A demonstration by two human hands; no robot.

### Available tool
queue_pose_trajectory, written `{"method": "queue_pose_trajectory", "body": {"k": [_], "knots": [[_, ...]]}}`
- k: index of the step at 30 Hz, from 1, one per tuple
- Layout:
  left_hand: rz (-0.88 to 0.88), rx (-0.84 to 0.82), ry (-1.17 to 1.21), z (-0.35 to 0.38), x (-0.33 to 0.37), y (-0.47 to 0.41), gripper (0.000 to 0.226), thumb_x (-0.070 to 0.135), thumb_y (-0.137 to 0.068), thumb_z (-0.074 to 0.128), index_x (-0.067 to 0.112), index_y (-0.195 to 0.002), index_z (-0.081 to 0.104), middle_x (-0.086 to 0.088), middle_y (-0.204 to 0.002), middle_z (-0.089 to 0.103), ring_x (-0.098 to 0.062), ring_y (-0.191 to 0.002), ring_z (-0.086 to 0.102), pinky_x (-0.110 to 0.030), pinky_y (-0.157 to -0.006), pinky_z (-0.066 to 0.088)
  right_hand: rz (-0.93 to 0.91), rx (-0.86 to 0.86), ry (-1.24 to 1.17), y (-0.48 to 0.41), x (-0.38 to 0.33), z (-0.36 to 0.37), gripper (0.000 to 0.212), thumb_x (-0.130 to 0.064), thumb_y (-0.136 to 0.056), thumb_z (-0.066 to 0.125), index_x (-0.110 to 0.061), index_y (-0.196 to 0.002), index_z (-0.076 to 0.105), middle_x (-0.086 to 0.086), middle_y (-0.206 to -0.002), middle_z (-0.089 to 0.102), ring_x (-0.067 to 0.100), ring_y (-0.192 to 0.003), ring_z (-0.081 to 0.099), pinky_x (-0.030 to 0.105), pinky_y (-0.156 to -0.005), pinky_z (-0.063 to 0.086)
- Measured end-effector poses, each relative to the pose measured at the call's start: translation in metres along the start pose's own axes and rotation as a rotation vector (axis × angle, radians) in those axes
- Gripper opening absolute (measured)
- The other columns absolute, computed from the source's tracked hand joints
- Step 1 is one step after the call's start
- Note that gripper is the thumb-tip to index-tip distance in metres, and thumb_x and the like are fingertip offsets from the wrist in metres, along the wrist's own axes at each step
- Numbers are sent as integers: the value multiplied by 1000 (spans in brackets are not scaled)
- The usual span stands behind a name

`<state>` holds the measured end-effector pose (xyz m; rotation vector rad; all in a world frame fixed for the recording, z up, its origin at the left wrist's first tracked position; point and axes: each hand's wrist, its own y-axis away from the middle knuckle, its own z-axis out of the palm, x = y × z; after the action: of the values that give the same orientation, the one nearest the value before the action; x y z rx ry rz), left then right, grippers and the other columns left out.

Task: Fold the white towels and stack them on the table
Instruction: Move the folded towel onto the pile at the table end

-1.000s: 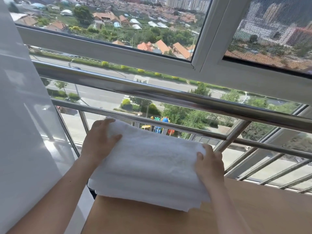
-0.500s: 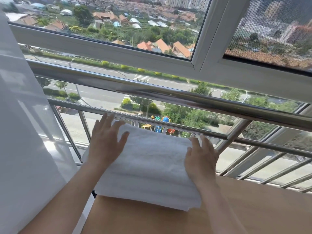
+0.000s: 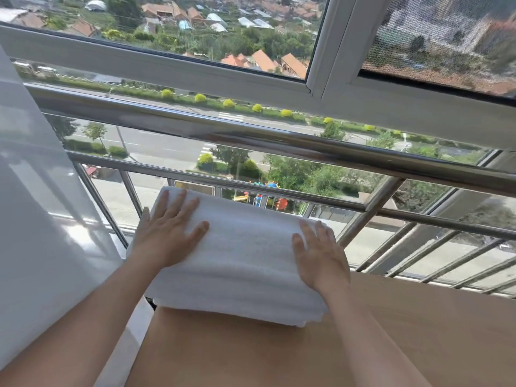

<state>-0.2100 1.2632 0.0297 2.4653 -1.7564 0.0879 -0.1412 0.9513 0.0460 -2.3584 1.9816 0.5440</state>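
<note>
1. The stack of folded white towels (image 3: 245, 263) lies on the far left corner of the light wooden table (image 3: 279, 356), and its left end reaches out past the table's left edge.
2. Its long axis runs left to right, roughly along the steel railing (image 3: 251, 135) behind it, with the left end a little farther from me than the right.
3. The layered edges of the folds face me along the near long side of the stack; the far long side faces the railing.
4. My left hand (image 3: 167, 233) lies flat, palm down, on the left end of the stack, fingers straight and spread, pointing towards the railing.
5. My right hand (image 3: 321, 258) lies flat on the right end of the stack, fingers straight and close together, pointing the same way.
6. Neither hand grips anything; both only press on the top towel, well apart from each other.
7. Left of the stack stands a glossy white panel (image 3: 42, 219).
</note>
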Motion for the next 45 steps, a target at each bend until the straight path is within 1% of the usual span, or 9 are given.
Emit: {"method": "queue_pose_trajectory", "body": {"k": [2,7,12,18,24,29,33,37,45], "knots": [[-8,-14,-21,-3,4,0,76,75,-88,6,44,-156,-6,15,-166,-18,-17,-151,-24,-53,-123,5,24,-16,-23,1,4,-1,61,-61,-101,9,-43,-159,5,-5,-169,-6,17,-155,-7,46,-125,6],[15,-43,-52,-9,34,6,66,61,-100,11,35,-160,-1,0,-168,-14,-28,-153,-19,-53,-121,-14,33,30,87,2,-9,-3,64,-61,-101,6,-37,-160,8,-2,-169,-4,23,-155,-10,48,-124,-1],[167,-86,103,-1,105,21,67,68,-98,12,42,-159,8,4,-169,-1,-22,-155,-6,-47,-124,-7,-129,48,50,22,-13,5,63,-60,-101,11,-37,-160,9,-5,-169,5,19,-155,-3,47,-122,-10],[362,-69,35,4,181,39,72,70,-96,13,36,-159,11,6,-169,7,-23,-155,0,-48,-123,-1,-111,106,-80,62,41,-1,53,-47,-106,25,-36,-158,20,-6,-168,12,15,-154,6,39,-124,-3],[501,-28,0,17,263,89,65,64,-101,16,32,-157,26,5,-167,16,-22,-155,2,-45,-124,-1,-10,139,-188,113,125,-11,50,-39,-107,31,-32,-157,29,-7,-167,18,14,-153,13,37,-122,14],[539,-81,132,35,337,150,58,62,-101,30,30,-147,46,6,-154,46,-15,-147,32,-37,-121,13,59,201,-124,169,213,-24,47,-37,-104,40,-23,-150,39,5,-156,40,25,-143,34,36,-114,23],[503,-88,91,53,406,207,59,65,-100,29,33,-147,46,4,-156,43,-22,-140,43,-39,-114,28,78,159,-81,217,299,-37,58,-37,-104,38,-25,-158,23,6,-165,25,26,-151,22,41,-122,14],[567,-56,56,73,478,258,59,64,-100,31,29,-145,48,4,-155,44,-20,-139,44,-36,-111,29,124,145,-38,262,392,-47,61,-40,-104,39,-25,-159,18,5,-168,12,24,-154,12,39,-123,9],[636,-2,0,100,601,326,59,63,-98,35,26,-140,53,1,-150,49,-22,-141,39,-34,-114,26,262,136,-110,315,536,-70,62,-45,-104,36,-25,-159,17,3,-168,10,24,-154,10,41,-123,6]]}}
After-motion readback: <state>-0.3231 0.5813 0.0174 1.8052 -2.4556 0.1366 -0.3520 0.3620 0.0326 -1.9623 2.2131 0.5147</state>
